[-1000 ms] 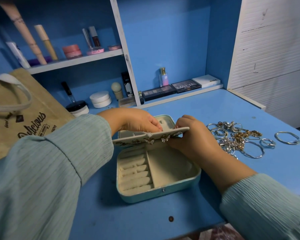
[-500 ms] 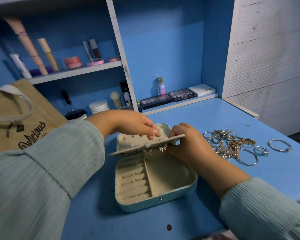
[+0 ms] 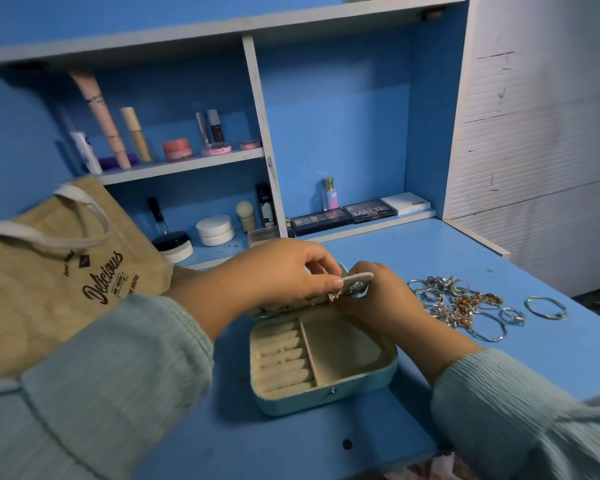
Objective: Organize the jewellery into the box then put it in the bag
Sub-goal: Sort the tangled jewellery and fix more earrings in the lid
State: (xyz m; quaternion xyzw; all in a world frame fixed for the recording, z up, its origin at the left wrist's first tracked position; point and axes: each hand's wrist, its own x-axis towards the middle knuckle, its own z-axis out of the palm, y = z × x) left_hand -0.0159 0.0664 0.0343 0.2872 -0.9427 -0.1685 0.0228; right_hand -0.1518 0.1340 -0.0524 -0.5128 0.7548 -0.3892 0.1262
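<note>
An open teal jewellery box with a cream lining sits on the blue desk in front of me. Above its back edge I hold a cream earring panel with sparkly earrings pinned on it. My left hand pinches the panel's top edge near one earring. My right hand grips the panel's right end from below. A pile of rings, chains and bangles lies to the right of the box. A tan jute bag printed "Delicious" stands at the left.
Shelves behind the desk hold cosmetics: tubes, a pink jar, white compacts, eyeshadow palettes, a small perfume bottle. A white slatted wall panel rises on the right. The desk's front edge runs just below the box.
The view tilted upward, showing more shelf. The earring panel tipped up at its right end, and my left fingers slid right along it toward an earring.
</note>
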